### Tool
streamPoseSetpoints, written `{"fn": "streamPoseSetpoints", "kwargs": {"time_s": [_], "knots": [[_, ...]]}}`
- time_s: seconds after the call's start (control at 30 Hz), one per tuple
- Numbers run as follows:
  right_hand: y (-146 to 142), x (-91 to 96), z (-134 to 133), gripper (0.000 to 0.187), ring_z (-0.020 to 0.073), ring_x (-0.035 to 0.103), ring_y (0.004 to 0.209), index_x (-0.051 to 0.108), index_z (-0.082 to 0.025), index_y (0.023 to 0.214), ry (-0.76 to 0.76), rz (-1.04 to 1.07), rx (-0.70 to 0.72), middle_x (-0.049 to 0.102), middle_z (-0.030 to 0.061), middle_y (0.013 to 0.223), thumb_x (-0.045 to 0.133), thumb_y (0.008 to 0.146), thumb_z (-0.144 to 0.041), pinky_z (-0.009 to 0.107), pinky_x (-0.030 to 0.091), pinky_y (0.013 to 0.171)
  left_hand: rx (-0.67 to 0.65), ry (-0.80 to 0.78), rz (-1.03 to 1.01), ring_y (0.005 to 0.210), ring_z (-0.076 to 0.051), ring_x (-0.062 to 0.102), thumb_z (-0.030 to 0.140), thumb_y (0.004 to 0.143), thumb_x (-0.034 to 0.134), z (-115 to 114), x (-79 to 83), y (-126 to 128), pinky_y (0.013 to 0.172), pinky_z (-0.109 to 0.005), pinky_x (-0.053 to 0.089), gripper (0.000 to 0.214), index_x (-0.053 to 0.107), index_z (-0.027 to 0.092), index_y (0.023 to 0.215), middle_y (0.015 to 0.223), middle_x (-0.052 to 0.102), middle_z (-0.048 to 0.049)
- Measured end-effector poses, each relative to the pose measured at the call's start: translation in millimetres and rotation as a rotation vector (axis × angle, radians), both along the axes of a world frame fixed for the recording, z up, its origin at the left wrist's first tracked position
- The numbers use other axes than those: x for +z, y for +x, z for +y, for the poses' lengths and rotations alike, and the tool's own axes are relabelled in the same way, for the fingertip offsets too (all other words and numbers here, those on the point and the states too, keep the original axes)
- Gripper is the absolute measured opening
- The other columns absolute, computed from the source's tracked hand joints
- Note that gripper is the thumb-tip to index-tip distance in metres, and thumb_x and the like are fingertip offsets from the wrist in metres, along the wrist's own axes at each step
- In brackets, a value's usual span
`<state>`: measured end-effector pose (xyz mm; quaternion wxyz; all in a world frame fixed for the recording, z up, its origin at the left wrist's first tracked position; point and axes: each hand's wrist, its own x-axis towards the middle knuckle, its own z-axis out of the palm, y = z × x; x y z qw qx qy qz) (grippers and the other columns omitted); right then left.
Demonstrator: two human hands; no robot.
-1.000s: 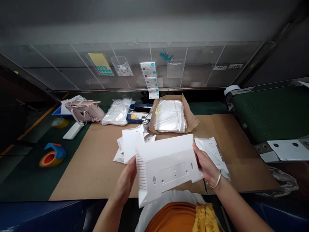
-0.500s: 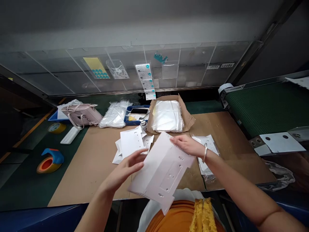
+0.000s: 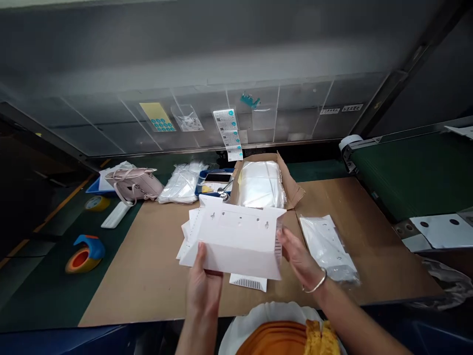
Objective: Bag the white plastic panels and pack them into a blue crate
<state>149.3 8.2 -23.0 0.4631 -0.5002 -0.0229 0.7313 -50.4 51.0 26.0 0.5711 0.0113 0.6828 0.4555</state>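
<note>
Currently my left hand (image 3: 202,288) pinches the lower left edge of the white panel (image 3: 236,236), thumb on top and fingers hidden behind it. My right hand (image 3: 298,256) grips the panel's right end with bent fingers. I hold the panel above the brown cardboard mat (image 3: 148,276), in front of the box of clear bags (image 3: 291,190). A bagged panel (image 3: 328,246) lies near its right.

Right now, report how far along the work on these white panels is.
Done: one bagged panel lies on the cardboard sheet, right side. In hand: the left hand grips a white panel, the right hand at its right edge. Left: loose panels lie unbagged behind it; clear bags sit in the open box.
</note>
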Motion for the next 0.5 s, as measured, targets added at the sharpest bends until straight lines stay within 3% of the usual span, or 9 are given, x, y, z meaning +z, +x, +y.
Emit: {"fn": "streamPoseSetpoints", "kwargs": {"time_s": [0.1, 0.23, 0.33, 0.4, 0.47, 0.5], "knots": [[-8, -3.0, -10, 0.036, 0.0208, 0.063, 0.088, 0.062, -0.020, 0.101, -0.071, 0.018, -0.228, 0.069, 0.0036, 0.095, 0.065, 0.075, -0.045, 0.032, 0.049, 0.076, -0.004, 0.000, -0.226, 0.118, -0.015, 0.048, 0.039, 0.081, 0.056, -21, 0.5, -2, 0.092, -0.023, 0.045, 0.040, 0.052, 0.035, 0.121, 0.123, 0.059, 0.0061], [14, -8.0, 4, 0.026, 0.0174, 0.065, 0.075, 0.066, -0.021, 0.089, -0.032, 0.060, -0.237, 0.071, 0.0016, 0.086, 0.071, 0.071, -0.039, 0.027, 0.050, 0.068, -0.147, -0.090, -0.465, 0.107, -0.015, 0.057, 0.059, 0.078, 0.047, -26, -4.5, -29, 0.082, -0.021, 0.049, 0.052, 0.052, 0.031, 0.122, 0.119, 0.062, 0.0024], [27, -13.0, 12, 0.025, 0.0164, 0.065, 0.072, 0.067, -0.022, 0.091, 0.031, 0.087, -0.165, 0.071, 0.0011, 0.085, 0.071, 0.071, -0.037, 0.026, 0.049, 0.068, -0.366, -0.130, -0.288, 0.104, -0.018, 0.059, 0.048, 0.072, 0.062, -16, -2.8, -39, 0.078, -0.021, 0.050, 0.051, 0.054, 0.028, 0.119, 0.118, 0.062, -0.0001], [31, -15.6, 14, 0.029, 0.0175, 0.065, 0.078, 0.067, -0.022, 0.095, 0.049, 0.066, -0.120, 0.071, 0.0016, 0.087, 0.071, 0.071, -0.037, 0.027, 0.049, 0.071, -0.577, -0.121, -0.064, 0.101, -0.023, 0.060, 0.035, 0.066, 0.072, -7, 8.1, -37, 0.077, -0.025, 0.052, 0.051, 0.057, 0.025, 0.114, 0.112, 0.065, -0.0029], [34, -15.2, 16, 0.032, 0.0194, 0.063, 0.092, 0.067, -0.021, 0.097, 0.071, 0.023, -0.117, 0.070, 0.0029, 0.094, 0.070, 0.072, -0.039, 0.028, 0.047, 0.080, -0.839, 0.021, 0.230, 0.091, -0.025, 0.064, 0.030, 0.063, 0.074, 1, 26.0, -33, 0.076, -0.030, 0.053, 0.042, 0.062, 0.023, 0.104, 0.099, 0.070, -0.0035], [35, -13.3, 16, 0.035, 0.0204, 0.059, 0.101, 0.066, -0.021, 0.100, 0.081, 0.037, -0.125, 0.068, 0.0039, 0.101, 0.067, 0.074, -0.044, 0.029, 0.045, 0.085, -1.012, 0.191, 0.377, 0.086, -0.025, 0.065, 0.029, 0.065, 0.072, 3, 35.9, -31, 0.079, -0.033, 0.052, 0.033, 0.064, 0.024, 0.096, 0.093, 0.071, -0.0022]]}}
